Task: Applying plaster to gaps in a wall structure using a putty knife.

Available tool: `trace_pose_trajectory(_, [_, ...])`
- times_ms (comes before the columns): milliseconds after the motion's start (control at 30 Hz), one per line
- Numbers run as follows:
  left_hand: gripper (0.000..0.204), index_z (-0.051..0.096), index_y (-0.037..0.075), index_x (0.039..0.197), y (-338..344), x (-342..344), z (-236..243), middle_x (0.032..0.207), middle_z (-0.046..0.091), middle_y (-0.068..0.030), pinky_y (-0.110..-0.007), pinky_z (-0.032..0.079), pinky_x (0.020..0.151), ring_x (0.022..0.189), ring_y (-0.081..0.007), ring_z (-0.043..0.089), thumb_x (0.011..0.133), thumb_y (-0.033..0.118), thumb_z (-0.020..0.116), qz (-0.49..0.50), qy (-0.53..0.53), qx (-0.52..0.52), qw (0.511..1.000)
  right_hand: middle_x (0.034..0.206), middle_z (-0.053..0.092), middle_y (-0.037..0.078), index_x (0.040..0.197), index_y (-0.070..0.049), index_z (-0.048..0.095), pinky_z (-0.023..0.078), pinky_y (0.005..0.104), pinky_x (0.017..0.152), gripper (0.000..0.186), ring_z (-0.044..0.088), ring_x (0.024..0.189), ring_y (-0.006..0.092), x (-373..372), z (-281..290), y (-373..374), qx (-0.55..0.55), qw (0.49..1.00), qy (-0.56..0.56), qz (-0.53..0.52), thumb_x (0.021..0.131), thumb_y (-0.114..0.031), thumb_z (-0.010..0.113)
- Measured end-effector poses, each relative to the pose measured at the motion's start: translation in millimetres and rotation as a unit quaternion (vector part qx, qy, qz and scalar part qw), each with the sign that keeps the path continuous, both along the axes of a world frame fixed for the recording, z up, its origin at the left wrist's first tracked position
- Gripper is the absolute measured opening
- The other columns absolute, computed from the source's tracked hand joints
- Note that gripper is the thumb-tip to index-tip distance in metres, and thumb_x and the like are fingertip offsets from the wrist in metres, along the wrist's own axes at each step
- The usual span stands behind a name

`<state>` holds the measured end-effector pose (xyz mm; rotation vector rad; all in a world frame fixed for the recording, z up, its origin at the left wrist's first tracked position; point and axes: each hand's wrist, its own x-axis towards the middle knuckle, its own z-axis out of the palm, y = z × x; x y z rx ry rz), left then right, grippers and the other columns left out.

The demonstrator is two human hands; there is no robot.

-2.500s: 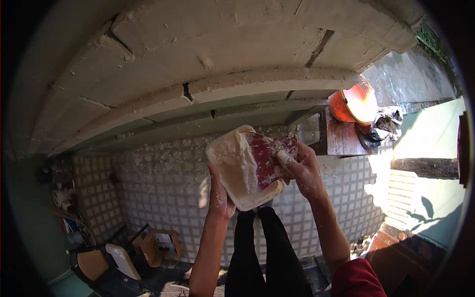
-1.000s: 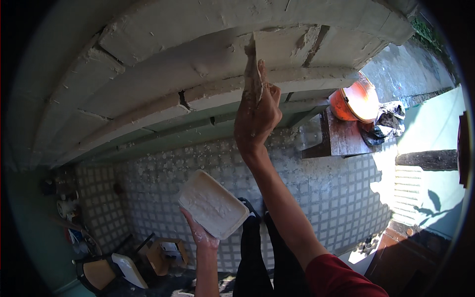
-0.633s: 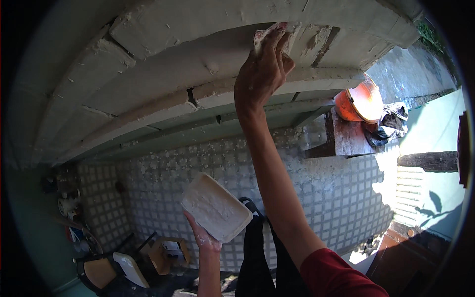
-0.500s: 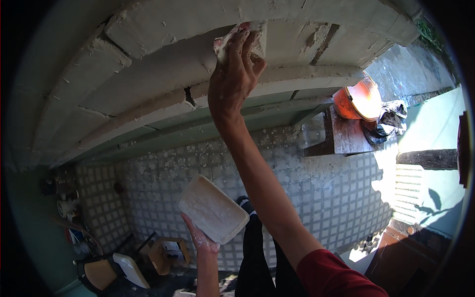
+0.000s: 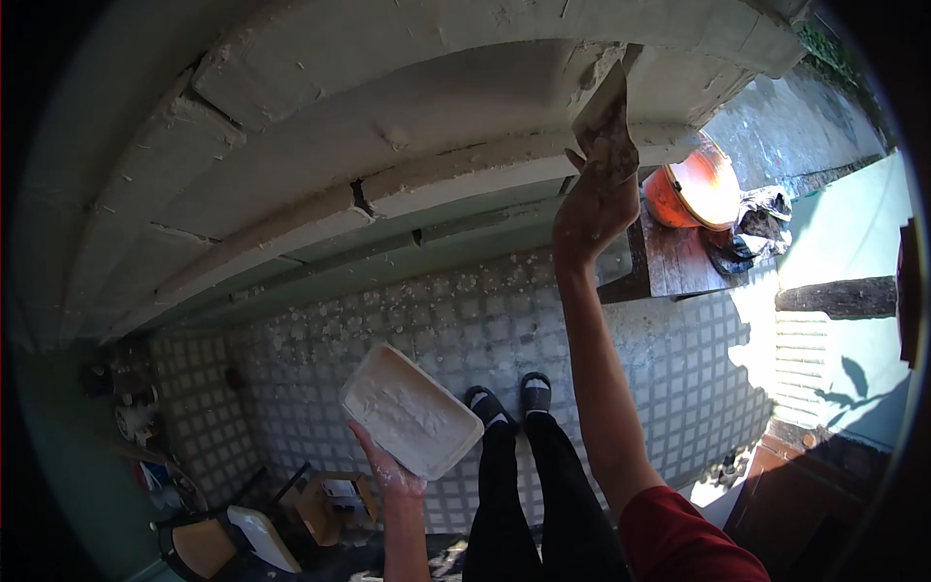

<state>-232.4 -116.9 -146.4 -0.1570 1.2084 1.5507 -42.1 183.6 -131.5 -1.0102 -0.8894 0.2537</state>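
right hand (image 5: pixel 593 199): raised up high, closed round a trowel (image 5: pixel 603 95), blade pressed flat against the plastered moulding (image 5: pixel 407 116)
left hand (image 5: pixel 393 472): kept low, palm up, fingers wrapped under one white tray (image 5: pixel 410 411) that's tilted a bit
tray: one, rectangular, white plaster spread over its top
trowel: one, caked in plaster, touching the moulding near its right end
moulding: several stepped curved bands, rough white, a crack seen in the lower band
feet (image 5: pixel 506 400): two, dark shoes, planted on the tiled floor (image 5: pixel 679 359) well below the hands
floor: small square tiles, lots of white splatter
table (image 5: pixel 684 260): one, wooden, off to the right, an orange hard hat (image 5: pixel 696 186) and dark gloves (image 5: pixel 752 228) laid on it
chairs (image 5: pixel 228 538): looks like two, bottom left, hard to make out
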Motion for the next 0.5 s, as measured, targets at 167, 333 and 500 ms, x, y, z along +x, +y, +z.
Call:
trace_pose_trajectory(167, [0.079,0.022,0.017,0.151,-1,4,-4,0.154,0.026,-0.0077,-0.049,0.03,0.112,0.138,-0.032,0.03,0.091,0.067,0.039,0.0,-0.014,0.002,1.0,0.111,0.067,0.017,0.128,-0.004,0.057,0.057,0.0334,0.071,0.04,0.07,0.083,0.025,4,4,20,-0.041,0.997,-0.061,-0.033,0.089,0.002,0.05])
trace_pose_trajectory(333, [0.081,0.021,0.017,0.151,0,9,-8,0.154,0.025,-0.0076,-0.049,0.03,0.112,0.139,-0.0321,0.03,0.09,0.068,0.039,-0.01,-0.008,-0.007,1.0,0.107,0.067,0.018,0.13,-0.009,0.057,0.05,0.0339,0.06,0.043,0.07,0.073,0.0262,-36,7,20,-0.03,0.978,-0.186,-0.086,0.088,-0.001,0.056])
trace_pose_trajectory(500, [0.082,0.019,0.018,0.151,1,10,-9,0.154,0.024,-0.0079,-0.049,0.029,0.113,0.139,-0.0323,0.028,0.09,0.069,0.036,-0.006,0.007,-0.006,1.0,0.115,0.066,0.015,0.127,-0.004,0.058,0.055,0.0311,0.076,0.042,0.07,0.091,0.0255,-53,2,4,0.017,0.979,-0.202,-0.028,0.086,0.003,0.054])
